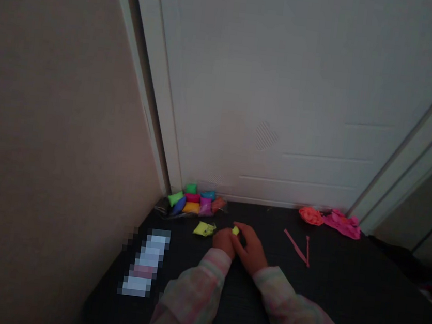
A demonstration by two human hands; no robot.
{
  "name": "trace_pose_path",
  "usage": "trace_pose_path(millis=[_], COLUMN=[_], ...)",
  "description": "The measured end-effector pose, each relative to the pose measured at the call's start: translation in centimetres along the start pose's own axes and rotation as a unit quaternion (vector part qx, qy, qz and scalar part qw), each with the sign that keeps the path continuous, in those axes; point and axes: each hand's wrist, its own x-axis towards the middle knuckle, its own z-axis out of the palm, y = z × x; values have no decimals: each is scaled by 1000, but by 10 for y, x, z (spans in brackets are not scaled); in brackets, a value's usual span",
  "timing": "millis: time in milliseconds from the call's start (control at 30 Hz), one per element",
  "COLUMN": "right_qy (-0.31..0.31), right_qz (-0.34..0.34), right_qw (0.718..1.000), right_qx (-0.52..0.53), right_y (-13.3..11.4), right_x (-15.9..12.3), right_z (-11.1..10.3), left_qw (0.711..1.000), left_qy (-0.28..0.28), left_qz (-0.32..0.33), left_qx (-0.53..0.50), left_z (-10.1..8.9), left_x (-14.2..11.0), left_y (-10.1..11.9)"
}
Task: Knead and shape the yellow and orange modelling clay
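A small lump of yellow modelling clay [235,230] shows between my two hands, above the dark tabletop. My right hand [250,246] curves around it from the right, with thumb and fingers closed on it. On its other side my left hand [224,240] is curled closed against the clay; most of its fingers are hidden. Just left of my left hand lies a crumpled yellow clay packet [203,229], apart from the hand.
Behind sits a clear bag with several coloured clay packets [191,207]. A pixelated bright panel [145,263] lies left. Two thin pink strips [296,248] lie right, with an orange-pink clay piece [311,215] and a pink piece [343,224] farther back. A white panelled door [306,89] borders the table.
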Motion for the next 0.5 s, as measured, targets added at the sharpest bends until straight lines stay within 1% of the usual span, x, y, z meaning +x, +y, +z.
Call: trace_pose_path(millis=[167,333,400,500], right_qy=[-1,7,8,9], right_qz=[13,-17,-27,-20], right_qw=[1000,1000,1000,999], right_qx=[-5,-20,-7,40], right_y=[3,3,-1,-6], right_x=[1,-1,-2,-2], right_z=[-2,-5,-5,-3], left_qw=[1000,999,999,999], left_qy=[2,-9,-8,-7], left_qz=[-9,15,26,34], left_qx=[23,27,23,8], left_z=[1,-5,-6,-5], left_x=[-3,-3,-2,-2], left_y=[4,3,1,-1])
